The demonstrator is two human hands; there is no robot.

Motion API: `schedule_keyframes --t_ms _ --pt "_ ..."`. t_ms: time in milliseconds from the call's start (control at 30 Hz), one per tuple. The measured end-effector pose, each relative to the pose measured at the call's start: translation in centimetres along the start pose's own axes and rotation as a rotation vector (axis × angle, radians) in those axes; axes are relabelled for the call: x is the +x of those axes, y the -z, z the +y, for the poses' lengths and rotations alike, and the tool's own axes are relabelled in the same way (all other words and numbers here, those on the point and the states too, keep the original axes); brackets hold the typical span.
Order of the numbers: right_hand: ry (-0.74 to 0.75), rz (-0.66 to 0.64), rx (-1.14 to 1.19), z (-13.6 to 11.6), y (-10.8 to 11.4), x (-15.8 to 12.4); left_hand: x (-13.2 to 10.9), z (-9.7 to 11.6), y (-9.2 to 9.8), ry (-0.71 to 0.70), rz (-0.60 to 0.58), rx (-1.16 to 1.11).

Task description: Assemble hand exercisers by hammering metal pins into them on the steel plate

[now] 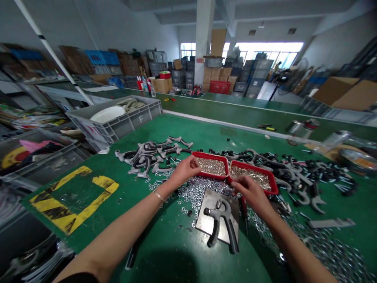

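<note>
My left hand sits at the near rim of a red tray filled with small metal hardware, its fingertips pinched together. My right hand is at the near edge of a second red tray, which holds similar pieces. Whether either hand holds a small piece is hidden. Just below my hands, a black hand grip exerciser lies on a steel plate. Loose steel washers are scattered around the plate. Grey-black grip handles lie to the left, and a pile of black handles lies to the right.
The green workbench has a yellow-and-black taped square at its left. A grey crate holds a white bowl and cloth. More washers spread at the lower right. Another green bench, stacked boxes and crates lie beyond.
</note>
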State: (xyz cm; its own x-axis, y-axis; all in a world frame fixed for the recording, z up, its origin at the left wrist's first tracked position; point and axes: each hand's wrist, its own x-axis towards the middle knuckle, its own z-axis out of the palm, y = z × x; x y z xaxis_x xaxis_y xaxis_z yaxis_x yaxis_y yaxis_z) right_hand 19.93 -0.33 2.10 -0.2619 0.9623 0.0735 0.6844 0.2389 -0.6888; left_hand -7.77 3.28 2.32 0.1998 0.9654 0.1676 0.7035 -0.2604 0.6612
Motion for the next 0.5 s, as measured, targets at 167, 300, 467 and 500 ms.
schedule_keyframes --t_ms 167,300,467,500 --pt "-0.19 -0.072 0.521 1.5 -2.0 -7.9 -7.4 0.0 -1.5 0.195 -0.092 -0.611" --pt "-0.26 -0.032 0.713 2.1 -3.1 -9.7 -11.0 1.1 -3.2 0.172 -0.127 -0.573" --pt "-0.273 -0.045 0.697 1.1 -3.4 -9.5 -11.6 3.7 -4.5 0.082 -0.136 -0.503" --pt "-0.276 -0.041 0.693 0.9 -3.5 -9.4 -11.4 4.2 -4.8 0.112 -0.149 -0.524"
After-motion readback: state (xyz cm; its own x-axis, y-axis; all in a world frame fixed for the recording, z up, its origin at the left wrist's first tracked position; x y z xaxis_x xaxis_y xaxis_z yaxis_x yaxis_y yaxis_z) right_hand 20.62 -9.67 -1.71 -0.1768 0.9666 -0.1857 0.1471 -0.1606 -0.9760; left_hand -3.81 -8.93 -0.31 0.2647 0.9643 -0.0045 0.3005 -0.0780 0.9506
